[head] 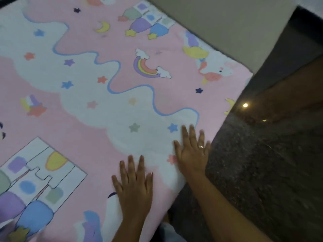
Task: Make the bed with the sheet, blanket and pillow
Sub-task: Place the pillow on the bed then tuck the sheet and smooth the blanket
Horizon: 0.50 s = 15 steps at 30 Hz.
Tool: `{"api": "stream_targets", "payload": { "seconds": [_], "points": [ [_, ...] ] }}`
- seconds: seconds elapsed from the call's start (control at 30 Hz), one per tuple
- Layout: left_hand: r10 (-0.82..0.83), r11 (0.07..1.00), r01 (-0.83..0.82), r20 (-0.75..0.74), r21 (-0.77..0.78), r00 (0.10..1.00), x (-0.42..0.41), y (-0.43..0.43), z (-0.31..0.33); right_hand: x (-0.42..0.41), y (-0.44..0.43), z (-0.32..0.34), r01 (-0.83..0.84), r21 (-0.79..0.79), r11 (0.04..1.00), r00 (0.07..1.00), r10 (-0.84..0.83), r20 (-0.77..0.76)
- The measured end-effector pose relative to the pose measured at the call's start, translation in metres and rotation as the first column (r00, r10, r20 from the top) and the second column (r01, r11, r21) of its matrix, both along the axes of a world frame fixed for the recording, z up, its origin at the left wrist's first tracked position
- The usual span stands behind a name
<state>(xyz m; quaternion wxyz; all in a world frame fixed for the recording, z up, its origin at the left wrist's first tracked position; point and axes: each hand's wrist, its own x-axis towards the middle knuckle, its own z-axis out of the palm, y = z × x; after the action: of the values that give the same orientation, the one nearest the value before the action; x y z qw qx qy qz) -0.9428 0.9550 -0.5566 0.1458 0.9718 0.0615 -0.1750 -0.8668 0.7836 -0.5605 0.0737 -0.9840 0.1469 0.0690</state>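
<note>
Head view: both hands, left (133, 188) and right (192, 154), press flat, fingers spread, on the sheet (104, 105) at lower right.

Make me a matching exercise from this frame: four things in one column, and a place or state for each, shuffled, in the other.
1. left hand
2. right hand
3. rainbow print
4. floor

A. dark and speckled, beside the bed
B. wears a ring
C. flat on the pink cover, no ring showing
D. farther up the cover than both hands

Pairs: 1-C, 2-B, 3-D, 4-A
</note>
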Motion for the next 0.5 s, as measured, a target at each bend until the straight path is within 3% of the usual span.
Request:
{"api": "stream_targets", "payload": {
  "seconds": [0.1,0.17,0.23,0.37,0.5],
  "points": [
    [-0.083,0.996,0.082,-0.055,-0.018,0.995,0.000,-0.007,0.008,-0.016,-0.032,0.007,0.391,0.109,0.914,0.914,-0.371,-0.162],
    [-0.156,0.987,0.155,-0.020,-0.041,0.988,0.012,-0.013,0.014,-0.004,-0.039,0.016,0.525,0.156,0.836,0.851,-0.518,-0.089],
    [-0.188,0.979,0.190,0.041,-0.071,0.981,0.036,-0.024,0.021,0.026,-0.036,0.026,0.435,0.136,0.890,0.896,-0.443,0.036],
    [-0.172,0.981,0.182,0.137,-0.067,0.975,0.103,-0.055,0.024,0.108,-0.018,0.037,0.146,0.215,0.966,0.987,-0.157,0.033],
    [-0.101,0.991,0.110,0.117,-0.074,0.988,0.163,-0.093,0.018,0.173,-0.043,0.026,0.006,0.138,0.990,1.000,-0.009,0.022]
  ]
}}
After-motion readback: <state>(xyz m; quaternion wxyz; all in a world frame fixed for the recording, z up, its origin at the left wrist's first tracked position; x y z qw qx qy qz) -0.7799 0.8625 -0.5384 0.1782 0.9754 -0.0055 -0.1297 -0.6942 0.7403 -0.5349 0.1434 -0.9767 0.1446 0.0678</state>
